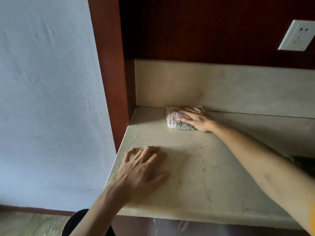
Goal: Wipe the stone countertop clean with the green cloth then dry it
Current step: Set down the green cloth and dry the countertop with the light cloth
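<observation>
The beige stone countertop [213,167] with thin dark veins fills the middle of the view. A folded cloth [173,119], green underneath and pale pink-white on top, lies at the back of the counter against the stone backsplash [221,89]. My right hand [197,119] presses flat on the cloth with straight, spread fingers. My left hand [141,169] rests on the counter near its front left corner, fingers spread and slightly bent, holding nothing.
A dark red wooden panel [109,65] bounds the counter on the left, with a pale blue wall [47,99] beyond it. A white wall socket [298,36] sits high on the right. The counter's front edge [204,217] drops off below my arms.
</observation>
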